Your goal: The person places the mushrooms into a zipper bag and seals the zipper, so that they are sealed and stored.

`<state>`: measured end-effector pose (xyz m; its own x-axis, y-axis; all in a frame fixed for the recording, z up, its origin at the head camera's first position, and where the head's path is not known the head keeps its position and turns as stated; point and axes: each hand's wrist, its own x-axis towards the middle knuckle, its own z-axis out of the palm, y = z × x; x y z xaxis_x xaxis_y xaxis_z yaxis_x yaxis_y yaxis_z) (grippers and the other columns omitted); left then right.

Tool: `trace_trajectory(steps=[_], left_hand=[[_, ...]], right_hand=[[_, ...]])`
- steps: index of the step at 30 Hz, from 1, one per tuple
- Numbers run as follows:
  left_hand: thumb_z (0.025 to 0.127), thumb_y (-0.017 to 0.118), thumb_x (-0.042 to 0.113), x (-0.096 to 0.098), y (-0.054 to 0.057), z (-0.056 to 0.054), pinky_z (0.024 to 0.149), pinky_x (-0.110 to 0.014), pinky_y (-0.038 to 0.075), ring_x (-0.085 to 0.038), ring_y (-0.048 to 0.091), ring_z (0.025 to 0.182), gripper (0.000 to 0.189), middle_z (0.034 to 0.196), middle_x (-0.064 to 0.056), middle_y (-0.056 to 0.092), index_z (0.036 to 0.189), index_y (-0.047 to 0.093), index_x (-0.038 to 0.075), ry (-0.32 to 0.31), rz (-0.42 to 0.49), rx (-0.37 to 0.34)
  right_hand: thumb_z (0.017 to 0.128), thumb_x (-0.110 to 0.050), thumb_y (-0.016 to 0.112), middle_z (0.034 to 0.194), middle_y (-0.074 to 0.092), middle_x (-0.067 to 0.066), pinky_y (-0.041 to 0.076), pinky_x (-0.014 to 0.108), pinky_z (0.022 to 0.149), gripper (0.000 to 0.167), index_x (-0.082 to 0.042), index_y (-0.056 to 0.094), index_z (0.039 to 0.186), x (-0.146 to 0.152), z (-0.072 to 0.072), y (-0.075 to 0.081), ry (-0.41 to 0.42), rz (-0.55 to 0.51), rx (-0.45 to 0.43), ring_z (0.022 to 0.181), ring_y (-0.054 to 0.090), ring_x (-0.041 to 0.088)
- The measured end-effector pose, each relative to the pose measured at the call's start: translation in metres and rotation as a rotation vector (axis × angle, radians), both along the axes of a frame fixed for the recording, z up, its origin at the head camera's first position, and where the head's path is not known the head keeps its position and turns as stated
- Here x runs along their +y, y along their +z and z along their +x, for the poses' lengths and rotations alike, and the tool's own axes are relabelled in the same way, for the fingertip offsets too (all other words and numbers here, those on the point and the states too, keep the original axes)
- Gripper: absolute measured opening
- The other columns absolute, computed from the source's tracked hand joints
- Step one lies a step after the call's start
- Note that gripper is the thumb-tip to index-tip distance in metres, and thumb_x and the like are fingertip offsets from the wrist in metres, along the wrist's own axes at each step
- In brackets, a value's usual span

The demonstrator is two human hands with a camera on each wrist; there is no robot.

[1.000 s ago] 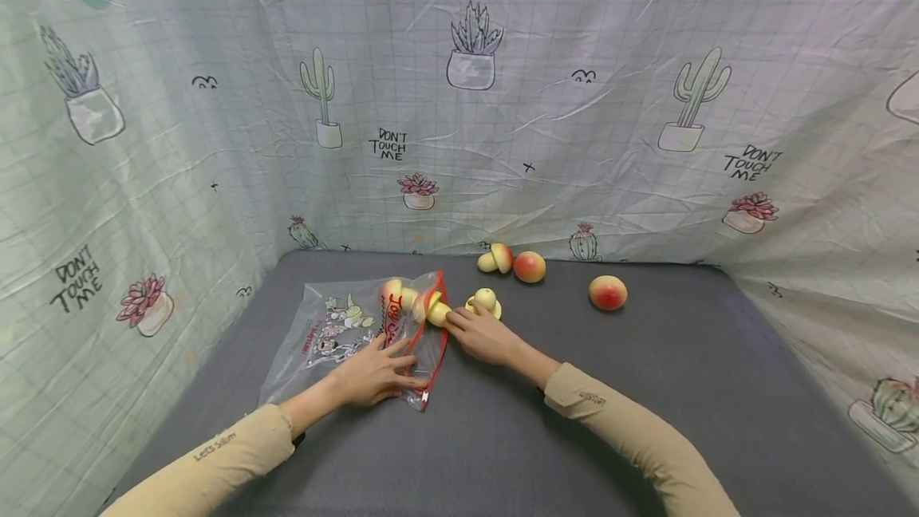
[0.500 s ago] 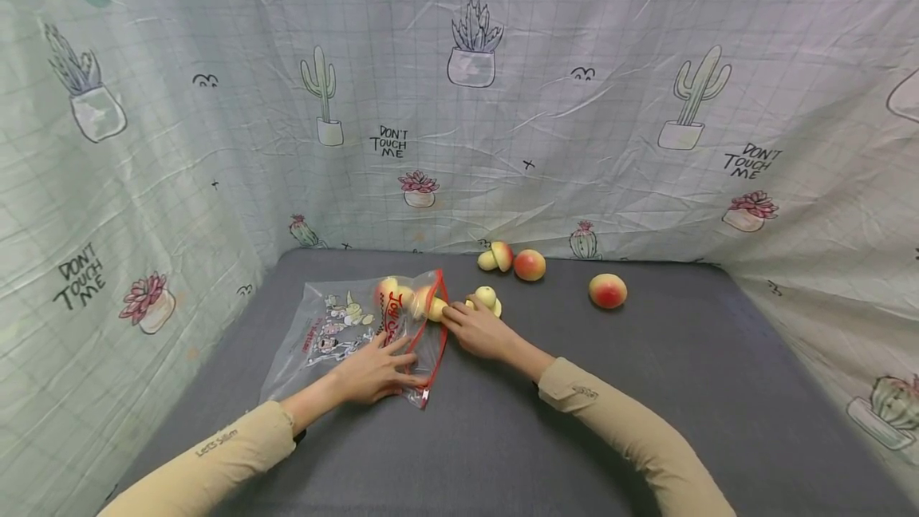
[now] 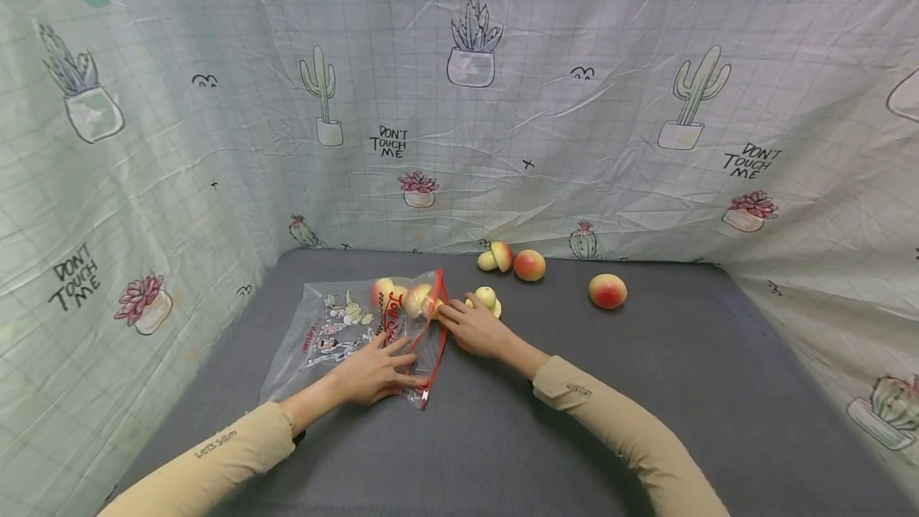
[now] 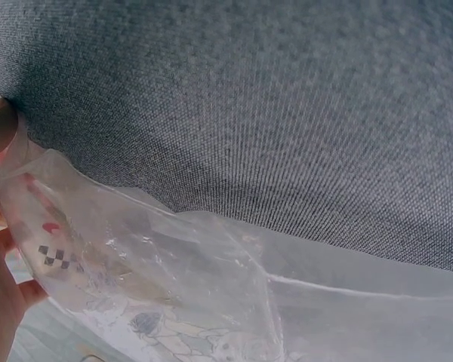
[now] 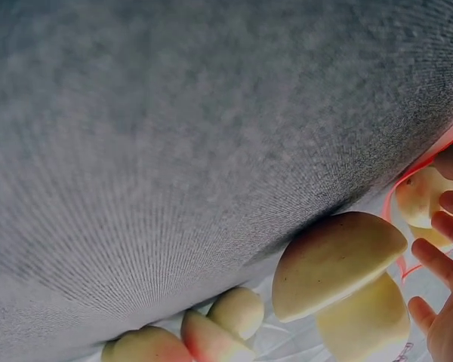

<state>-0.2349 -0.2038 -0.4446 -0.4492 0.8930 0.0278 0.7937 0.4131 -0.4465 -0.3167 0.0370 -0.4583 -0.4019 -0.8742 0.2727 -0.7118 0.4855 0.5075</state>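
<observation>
A clear plastic bag [image 3: 301, 353] with a red zip edge and printed cartoons lies left of the middle. My left hand [image 3: 376, 369] rests on it near the mouth, fingers spread. At the mouth my right hand [image 3: 479, 329] pinches the stem end of a toy mushroom [image 3: 420, 301], whose cap is inside the bag. Deeper in lies another toy mushroom [image 3: 384, 292]. Close beside the right fingers, a mushroom [image 5: 340, 264] stands cap down on the table. In the left wrist view, plastic lies against the left thumb [image 4: 4, 124].
Toward the back of the grey table [image 3: 517, 429] lie a mushroom [image 3: 495, 257] on its side and a round red-and-yellow cap [image 3: 530, 266]. Another such cap [image 3: 608, 291] sits further right. A printed curtain [image 3: 502, 134] hangs along the table's back and sides.
My right hand has moved a little left, and the mushroom in its fingers has slid further into the bag. The deeper mushroom has shifted left too. My left hand has stayed put.
</observation>
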Motion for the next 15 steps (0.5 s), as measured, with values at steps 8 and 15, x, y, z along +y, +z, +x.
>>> trace_trajectory(steps=[8,15], left_hand=[[0.085,0.053,0.04,0.001,0.0008,0.0004,0.086,-0.051,0.041,-0.03,0.046,0.12,0.043,0.119,0.002,0.055,0.126,0.043,0.047,0.005,0.016,-0.013],[0.086,0.051,0.042,0.0011,0.0002,0.0023,0.086,-0.051,0.041,-0.03,0.046,0.12,0.042,0.121,-0.001,0.056,0.126,0.041,0.049,0.026,0.012,0.007]], right_hand=[[0.085,-0.031,0.053,0.132,0.047,-0.005,0.037,0.04,0.092,0.048,-0.02,0.046,0.131,0.0002,-0.0006,0.0009,-0.031,0.02,-0.029,0.112,0.047,0.015],[0.085,-0.032,0.054,0.133,0.047,-0.005,0.037,0.039,0.092,0.049,-0.02,0.046,0.131,0.0019,0.0007,0.0016,-0.035,0.025,-0.024,0.114,0.047,0.014]])
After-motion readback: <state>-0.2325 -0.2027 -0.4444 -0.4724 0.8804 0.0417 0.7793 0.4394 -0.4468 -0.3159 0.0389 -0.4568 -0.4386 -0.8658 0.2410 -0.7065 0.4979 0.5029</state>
